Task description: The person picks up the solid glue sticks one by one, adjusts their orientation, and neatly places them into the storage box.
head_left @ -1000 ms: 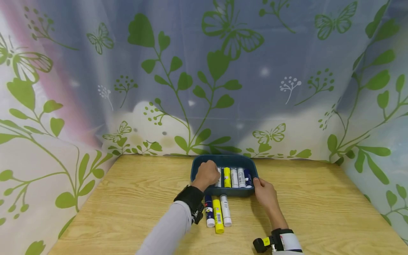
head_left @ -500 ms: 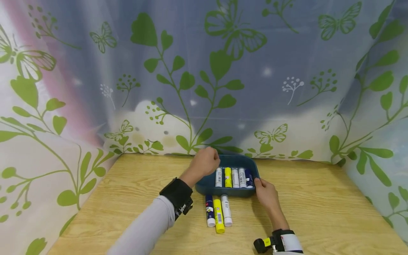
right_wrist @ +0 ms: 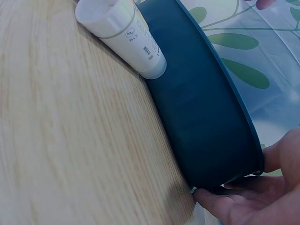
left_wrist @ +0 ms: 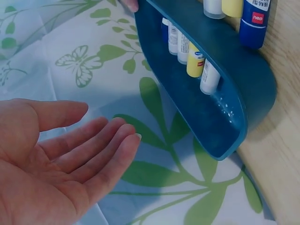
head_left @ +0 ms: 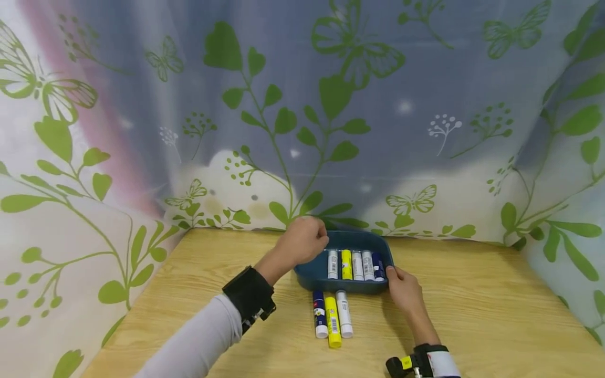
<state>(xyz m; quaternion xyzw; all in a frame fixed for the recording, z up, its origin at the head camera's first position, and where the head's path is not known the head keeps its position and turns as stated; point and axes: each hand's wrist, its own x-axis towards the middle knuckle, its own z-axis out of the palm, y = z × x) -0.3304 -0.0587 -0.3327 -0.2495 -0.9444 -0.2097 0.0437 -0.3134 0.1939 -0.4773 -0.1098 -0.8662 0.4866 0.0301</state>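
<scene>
A dark blue plastic tray [head_left: 345, 285] stands at the back of the table with several glue sticks lined up inside. From left to right they are white [head_left: 333, 264], yellow [head_left: 347, 264], white, white and navy [head_left: 377, 266]. My left hand [head_left: 302, 241] hovers over the tray's left end. In the left wrist view its fingers [left_wrist: 101, 157] are loosely extended, holding nothing. My right hand [head_left: 405, 289] grips the tray's front right corner, thumb at the rim and fingers outside and low. Before the tray lie a navy glue stick [head_left: 319, 314], a yellow one [head_left: 333, 321] and a white one [head_left: 344, 313].
A wooden table [head_left: 227, 273] carries everything. A patterned curtain [head_left: 264, 131] with leaves and butterflies hangs right behind the tray and along both sides. Black camera straps [head_left: 249, 296] sit on both wrists.
My left hand has risen out of the tray, up and to the left, uncovering the white glue stick at the row's left end. My right hand keeps its grip; the head view has shifted slightly.
</scene>
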